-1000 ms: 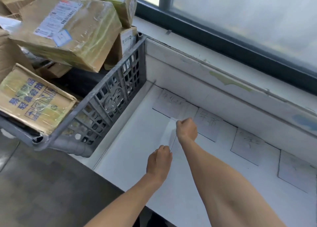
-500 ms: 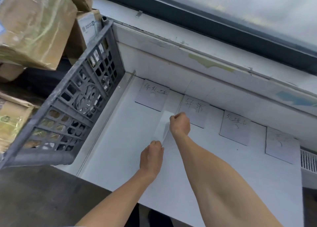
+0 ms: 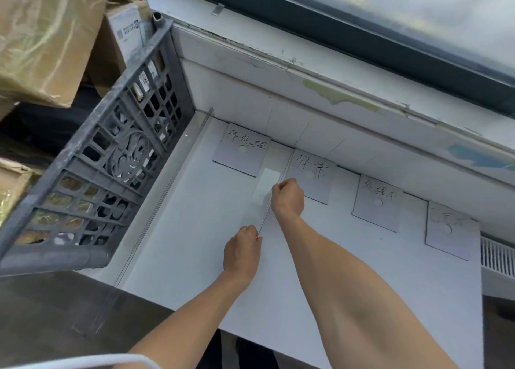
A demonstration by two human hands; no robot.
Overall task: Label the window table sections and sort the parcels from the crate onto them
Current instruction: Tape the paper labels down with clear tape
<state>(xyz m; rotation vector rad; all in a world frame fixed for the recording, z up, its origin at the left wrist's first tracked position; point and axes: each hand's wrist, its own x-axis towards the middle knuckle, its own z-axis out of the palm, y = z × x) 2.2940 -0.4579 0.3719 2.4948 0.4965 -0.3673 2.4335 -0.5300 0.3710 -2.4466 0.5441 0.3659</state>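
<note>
left hand (image 3: pixel 242 253): fingers curled, pinches near end of thin strip (image 3: pixel 268 210) | right hand (image 3: pixel 288 198): curled, pinches same strip farther up | strip: low over white desk (image 3: pixel 195 243), between first label card (image 3: pixel 241 157) and second label card (image 3: pixel 310 179) | parcels (image 3: pixel 41 39): piled in grey crate (image 3: pixel 92 179), left of desk

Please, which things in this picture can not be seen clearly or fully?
Head view only.
- Rightmost card: writing too blurred to read.
- Parcels: cut off by left and top edges; lower ones hidden behind the crate wall.
- Strip pinched by left hand and right hand: clear, seen edge-on; material unclear.
</note>
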